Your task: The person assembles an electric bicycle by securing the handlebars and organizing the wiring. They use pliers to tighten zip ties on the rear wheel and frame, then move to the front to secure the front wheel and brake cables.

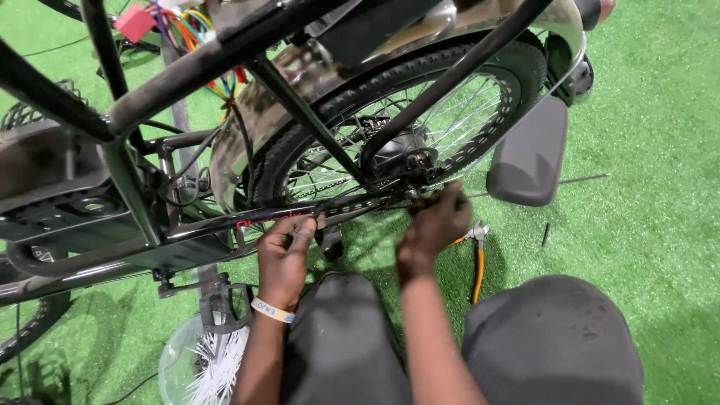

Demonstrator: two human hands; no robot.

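Note:
A black bicycle stands over green turf, its rear wheel at the upper middle. My left hand, with a white band on the wrist, pinches the lower black frame tube and the chain beside it. Further right, my right hand has its fingers closed at the rear axle end of the chain, just under the hub. My fingers hide what the right hand grips. Both my knees, in dark trousers, fill the bottom of the view.
Orange-handled pliers lie on the turf right of my right hand. A thin metal rod and a small dark bit lie farther right. A clear tub of white cable ties sits below the pedal. Coloured wires hang above.

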